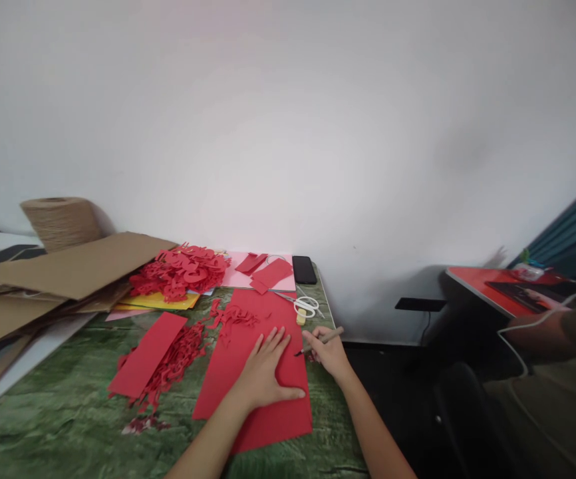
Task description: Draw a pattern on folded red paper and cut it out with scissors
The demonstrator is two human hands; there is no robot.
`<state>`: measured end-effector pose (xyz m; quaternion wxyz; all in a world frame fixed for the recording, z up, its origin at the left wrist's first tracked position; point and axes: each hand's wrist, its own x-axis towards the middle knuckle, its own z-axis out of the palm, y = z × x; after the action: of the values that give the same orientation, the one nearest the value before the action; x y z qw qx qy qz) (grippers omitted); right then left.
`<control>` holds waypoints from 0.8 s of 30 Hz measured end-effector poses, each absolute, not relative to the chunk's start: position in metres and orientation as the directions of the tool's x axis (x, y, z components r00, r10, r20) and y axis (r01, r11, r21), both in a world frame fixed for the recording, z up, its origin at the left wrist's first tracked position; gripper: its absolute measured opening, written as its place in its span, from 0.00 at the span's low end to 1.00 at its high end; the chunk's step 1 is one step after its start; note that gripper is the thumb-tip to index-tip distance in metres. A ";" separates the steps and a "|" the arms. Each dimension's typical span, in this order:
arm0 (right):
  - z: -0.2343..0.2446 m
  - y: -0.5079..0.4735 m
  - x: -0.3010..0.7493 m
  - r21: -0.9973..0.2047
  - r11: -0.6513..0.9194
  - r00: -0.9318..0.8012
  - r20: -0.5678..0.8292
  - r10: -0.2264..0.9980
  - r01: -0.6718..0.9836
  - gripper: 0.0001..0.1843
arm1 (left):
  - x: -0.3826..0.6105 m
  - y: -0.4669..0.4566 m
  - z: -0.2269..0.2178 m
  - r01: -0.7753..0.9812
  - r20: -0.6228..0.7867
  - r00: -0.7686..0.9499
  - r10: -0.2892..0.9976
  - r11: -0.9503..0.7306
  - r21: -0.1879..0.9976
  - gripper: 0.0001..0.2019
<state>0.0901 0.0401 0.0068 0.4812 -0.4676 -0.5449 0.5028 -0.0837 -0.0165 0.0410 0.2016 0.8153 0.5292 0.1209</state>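
Note:
My left hand (267, 374) lies flat with fingers spread on a large red paper sheet (223, 372). In my right hand (328, 350) is a slim pen-like tool (332, 335), its dark tip pointing down-left over the sheet's right part. White-handled scissors (306, 307) lie just beyond the right hand, and a small yellow block (300, 317) sits beside them. Small red paper scraps (238, 315) are scattered on the far part of the sheet. To the left, a red paper strip (149, 356) rests on a heap of red cuttings (181, 359).
A large pile of red cut paper (183, 269) stands at the back beside stacked cardboard (73, 269) and a twine spool (61, 223). A black phone (304, 270) lies near the table's right edge. At far right, another person's arm (542, 336) is near a red table (487, 286).

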 end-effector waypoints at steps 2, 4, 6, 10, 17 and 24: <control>0.007 0.040 0.092 -0.998 0.051 -0.092 0.049 0.995 0.020 0.23 | -0.084 -0.017 0.041 0.813 -0.004 0.406 0.914 -0.359 0.459 0.51; 0.007 0.040 0.094 -0.999 0.042 -0.095 0.040 0.995 0.021 0.23 | -0.084 -0.017 0.041 0.812 0.005 0.400 0.916 -0.357 0.461 0.51; 0.006 0.039 0.096 -0.999 0.029 -0.115 0.025 0.993 0.035 0.24 | -0.084 -0.017 0.041 0.814 0.004 0.400 0.916 -0.357 0.459 0.51; 0.005 0.036 0.097 -0.998 0.014 -0.168 0.002 0.986 0.067 0.25 | -0.084 -0.017 0.043 0.814 -0.012 0.414 0.910 -0.364 0.452 0.51; 0.005 0.036 0.095 -0.997 0.043 -0.177 0.030 0.984 0.070 0.23 | -0.083 -0.018 0.042 0.816 -0.020 0.412 0.911 -0.359 0.453 0.51; 0.003 0.038 0.097 -0.997 0.055 -0.148 0.046 0.988 0.057 0.23 | -0.083 -0.017 0.041 0.807 -0.001 0.406 0.914 -0.358 0.469 0.51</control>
<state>0.0972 0.0380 0.0029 0.4590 -0.4638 -0.5630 0.5072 -0.0827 -0.0171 0.0407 0.2028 0.8135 0.5290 0.1313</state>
